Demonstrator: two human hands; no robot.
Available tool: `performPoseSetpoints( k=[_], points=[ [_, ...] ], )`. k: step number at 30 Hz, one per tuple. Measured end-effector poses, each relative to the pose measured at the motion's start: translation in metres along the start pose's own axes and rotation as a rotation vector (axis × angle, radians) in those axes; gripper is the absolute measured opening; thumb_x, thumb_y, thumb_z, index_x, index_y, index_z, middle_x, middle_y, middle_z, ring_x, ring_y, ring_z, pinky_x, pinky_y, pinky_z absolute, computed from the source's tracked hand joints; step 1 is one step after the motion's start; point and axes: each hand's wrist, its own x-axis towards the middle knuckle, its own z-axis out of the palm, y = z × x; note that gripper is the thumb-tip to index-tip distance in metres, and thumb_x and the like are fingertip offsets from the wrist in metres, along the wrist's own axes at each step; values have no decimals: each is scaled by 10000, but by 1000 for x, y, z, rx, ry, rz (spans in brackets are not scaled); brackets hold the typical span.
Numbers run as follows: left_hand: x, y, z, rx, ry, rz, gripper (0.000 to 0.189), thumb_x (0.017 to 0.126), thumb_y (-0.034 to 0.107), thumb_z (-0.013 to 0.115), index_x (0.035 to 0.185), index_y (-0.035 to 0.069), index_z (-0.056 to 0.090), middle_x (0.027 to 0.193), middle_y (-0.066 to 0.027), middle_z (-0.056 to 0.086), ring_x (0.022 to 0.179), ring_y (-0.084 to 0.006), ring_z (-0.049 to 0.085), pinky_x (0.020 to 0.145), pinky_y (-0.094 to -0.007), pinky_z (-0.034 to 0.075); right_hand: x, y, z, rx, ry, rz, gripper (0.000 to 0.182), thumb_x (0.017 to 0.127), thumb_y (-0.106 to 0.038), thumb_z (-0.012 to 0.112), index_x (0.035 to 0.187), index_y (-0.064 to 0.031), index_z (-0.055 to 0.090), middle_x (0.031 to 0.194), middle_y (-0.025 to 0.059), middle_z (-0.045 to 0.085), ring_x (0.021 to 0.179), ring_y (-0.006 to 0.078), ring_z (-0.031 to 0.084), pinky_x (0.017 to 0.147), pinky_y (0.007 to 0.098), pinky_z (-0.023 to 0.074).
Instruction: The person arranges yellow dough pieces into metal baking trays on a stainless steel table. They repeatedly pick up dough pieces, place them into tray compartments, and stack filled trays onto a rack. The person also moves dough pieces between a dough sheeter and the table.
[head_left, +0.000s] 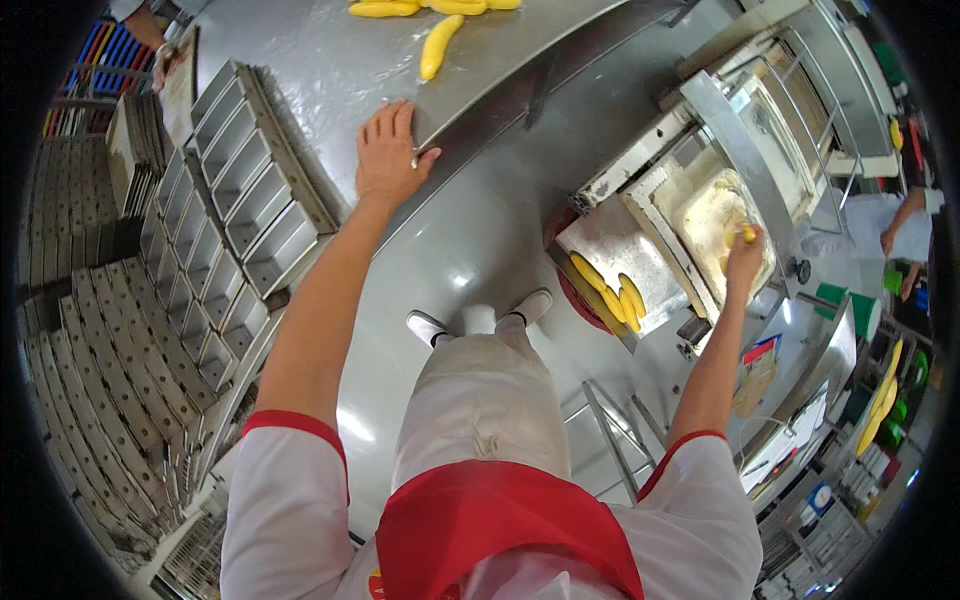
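My left hand (388, 156) rests palm down on the metal worktable (319, 67), close to its edge, and holds nothing. Beyond its fingertips lies one smooth yellow dough log (441, 46), with several more (454, 6) at the top of the view. Far to the right, my right hand (744, 262) reaches over a white tub (694, 217) with pale, crumbly contents. Its fingers close on a small yellow dough piece (747, 232), partly hidden by the hand. Several yellow dough logs (609, 294) lie on the machine's metal outfeed plate (637, 247), left of the tub.
Strapped metal loaf pans (247, 180) stand on the table's left, beside stacked pans (120, 337). Another person's hand (162, 66) is at the upper left; a person in white (900, 225) stands far right. A metal-framed stand (611, 435) is near my right side.
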Motion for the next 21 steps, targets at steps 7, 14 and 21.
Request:
performPoseSetpoints(
  k=[7,14,21],
  points=[
    [3,-4,0,31,19,13,830,815,445,785,1438,54,401,1462,-171,450,1378,-365,396,1145,-502,303,41,-347,-29,983,-363,0,346,962,-238,674,1217,-10,619,1073,78,670,1021,168,637,769,325,539],
    [-1,-6,13,78,66,42,812,822,451,783,1439,56,432,1435,-162,496,1343,-361,446,1134,-487,333,7,-381,-26,587,-788,-557,258,957,-251,640,1132,-66,686,1018,110,698,883,241,673,814,368,529],
    [2,-7,18,75,64,67,827,841,476,757,1468,68,405,1468,-127,456,1386,-336,396,1153,-483,300,-165,-26,87,-105,-1080,-119,397,866,-180,688,1232,-30,656,1210,226,660,1139,379,622,1002,443,489]
  ],
)
